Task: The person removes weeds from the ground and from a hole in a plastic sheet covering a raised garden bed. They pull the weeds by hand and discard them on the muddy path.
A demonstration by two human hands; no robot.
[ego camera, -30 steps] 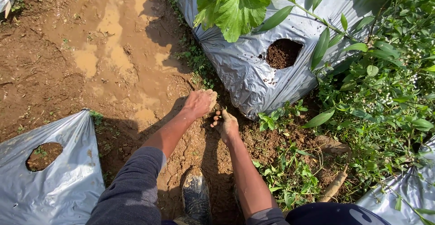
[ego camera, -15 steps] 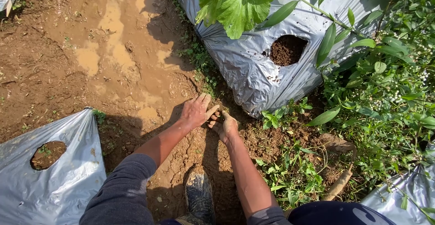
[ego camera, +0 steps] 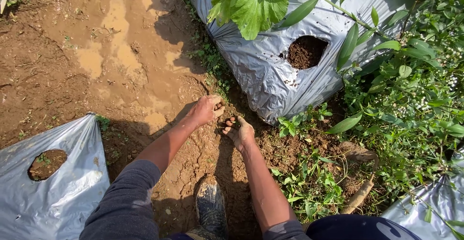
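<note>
My left hand [ego camera: 207, 109] is curled into a loose fist on the wet brown mud [ego camera: 193, 143] of the furrow, with mud in its fingers. Just right of it, my right hand [ego camera: 240, 132] is cupped palm up, its muddy fingers apart and bent upward, close to the edge of a silver plastic mulch sheet [ego camera: 270, 80]. The two hands nearly touch. My muddy boot [ego camera: 210, 206] stands below them.
The silver sheet has a round planting hole [ego camera: 305, 51] filled with soil, with a broad green leaf [ego camera: 251, 3] above. A second silver sheet [ego camera: 63, 196] with a hole [ego camera: 46, 163] lies at the left. Weeds [ego camera: 309, 182] and a wooden tool handle [ego camera: 360, 196] lie right; puddles [ego camera: 116, 22] sit ahead.
My left hand lay flat with spread fingers half a second ago and has now closed into a fist on mud. My right hand has stayed cupped in nearly the same place.
</note>
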